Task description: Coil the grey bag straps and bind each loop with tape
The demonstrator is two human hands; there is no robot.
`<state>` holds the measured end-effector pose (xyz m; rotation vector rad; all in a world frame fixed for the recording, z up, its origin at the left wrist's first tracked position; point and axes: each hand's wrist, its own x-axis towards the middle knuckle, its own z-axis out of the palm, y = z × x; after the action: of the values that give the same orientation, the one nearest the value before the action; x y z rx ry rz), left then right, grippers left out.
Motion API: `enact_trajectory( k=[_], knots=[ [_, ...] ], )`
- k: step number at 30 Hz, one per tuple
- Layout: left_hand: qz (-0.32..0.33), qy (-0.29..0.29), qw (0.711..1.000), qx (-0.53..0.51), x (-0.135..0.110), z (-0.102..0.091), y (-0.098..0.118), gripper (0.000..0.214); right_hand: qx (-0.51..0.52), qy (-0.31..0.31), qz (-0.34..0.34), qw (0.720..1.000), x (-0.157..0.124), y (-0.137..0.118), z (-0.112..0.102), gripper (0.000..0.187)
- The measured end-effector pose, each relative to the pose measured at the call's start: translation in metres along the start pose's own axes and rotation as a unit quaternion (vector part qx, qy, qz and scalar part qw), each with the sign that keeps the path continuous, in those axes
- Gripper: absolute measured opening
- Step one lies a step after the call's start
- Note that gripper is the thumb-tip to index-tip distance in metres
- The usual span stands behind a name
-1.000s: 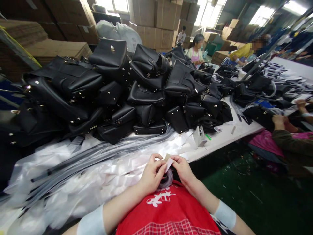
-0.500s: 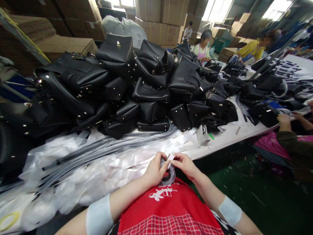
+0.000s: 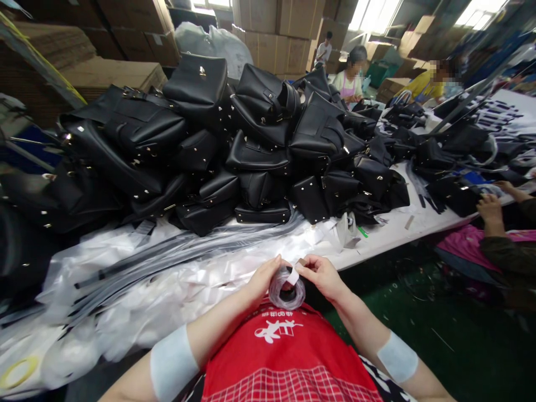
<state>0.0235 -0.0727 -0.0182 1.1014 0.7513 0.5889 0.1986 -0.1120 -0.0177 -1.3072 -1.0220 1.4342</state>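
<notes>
My left hand (image 3: 263,277) and my right hand (image 3: 321,276) are close together over my red apron (image 3: 288,357), just in front of the table edge. Between them I hold a roll of clear tape (image 3: 287,291). The left hand's fingers curl round the roll's left side. With thumb and forefinger the right hand pinches a small white tab (image 3: 294,273) at the top of the roll. A big heap of black handbags (image 3: 234,139) lies on the table beyond my hands.
Crumpled clear plastic bags (image 3: 138,285) cover the white table (image 3: 389,234) in front of me. Another person's hands (image 3: 489,209) rest at the table on the right. More people sit at the far end. Stacked cardboard boxes (image 3: 268,33) stand behind, green floor below right.
The tape roll now shows more fully between my hands and has tilted up. My hands have stayed close together, shifting slightly right in the view as my head turned.
</notes>
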Motion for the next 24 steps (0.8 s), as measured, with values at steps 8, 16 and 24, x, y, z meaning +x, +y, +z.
enact_trajectory(
  k=[8,16,24],
  knots=[
    [-0.023,0.051,0.998,0.015,0.012,0.005,0.003,0.058,0.005,-0.047,0.041,0.998,0.007,0.002,-0.004,0.036],
    [-0.054,-0.077,0.989,0.115,0.017,-0.007,0.01,0.035,-0.213,-0.012,-0.063,0.975,0.004,-0.014,-0.008,0.025],
    [-0.001,0.031,0.998,0.058,0.028,-0.008,0.018,0.04,-0.549,-0.002,-0.278,0.788,-0.015,-0.019,0.005,0.054]
  ],
)
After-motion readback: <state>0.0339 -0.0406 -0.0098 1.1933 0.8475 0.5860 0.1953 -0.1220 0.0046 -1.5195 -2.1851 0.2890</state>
